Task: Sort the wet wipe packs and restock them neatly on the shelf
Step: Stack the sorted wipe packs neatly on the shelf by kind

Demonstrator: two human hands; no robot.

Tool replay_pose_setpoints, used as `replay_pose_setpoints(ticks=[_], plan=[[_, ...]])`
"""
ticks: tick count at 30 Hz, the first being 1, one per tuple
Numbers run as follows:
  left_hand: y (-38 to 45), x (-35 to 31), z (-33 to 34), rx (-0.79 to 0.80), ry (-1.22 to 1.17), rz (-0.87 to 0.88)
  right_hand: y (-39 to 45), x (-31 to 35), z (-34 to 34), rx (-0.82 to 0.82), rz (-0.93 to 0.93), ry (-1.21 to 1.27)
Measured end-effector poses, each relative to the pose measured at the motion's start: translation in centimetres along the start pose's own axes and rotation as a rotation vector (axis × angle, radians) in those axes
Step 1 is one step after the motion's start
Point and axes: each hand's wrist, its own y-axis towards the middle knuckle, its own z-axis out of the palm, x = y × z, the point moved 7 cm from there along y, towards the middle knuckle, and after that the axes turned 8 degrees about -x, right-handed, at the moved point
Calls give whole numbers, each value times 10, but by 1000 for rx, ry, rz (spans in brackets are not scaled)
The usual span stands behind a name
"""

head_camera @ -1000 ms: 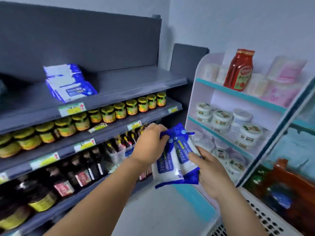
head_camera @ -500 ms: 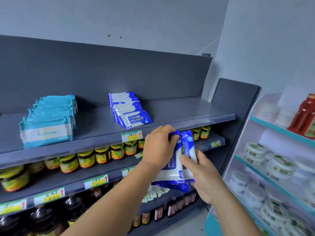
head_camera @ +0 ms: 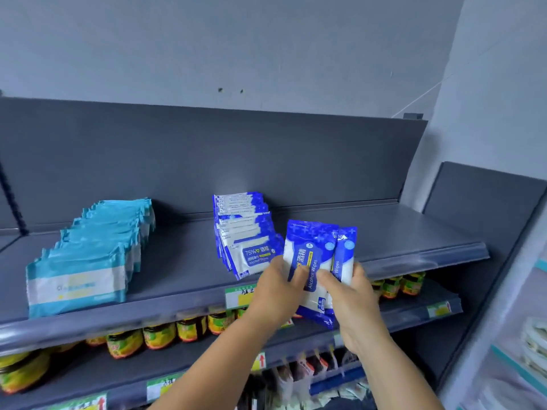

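Top shelf: teal wipe packs in a row at left, blue alcohol wipe packs in a second row at middle, well apart. Sorting by kind looks largely done for these.

Two more blue packs held upright in front of the shelf edge, just right of the blue row, not yet shelved. Left hand has its grip round the left one; right hand pinches the right one.

Left to do, likely: add both to the blue row. Jars on the shelf below.
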Motion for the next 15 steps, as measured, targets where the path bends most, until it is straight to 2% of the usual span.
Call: replay_pose_setpoints(ticks=[5, 9, 13, 15], plan=[[37, -16, 11, -5, -145, -76, 55, 5, 28, 94, -53, -69], [59, -18, 13, -118, -78, -75, 83, 8, 46, 152, -80, -158], [72, -22, 11, -206, 9, 9, 95, 2, 61, 208, -3, -150], [77, -22, 9, -206, -26, -10, 97, -2, 66, 227, 60, -91]])
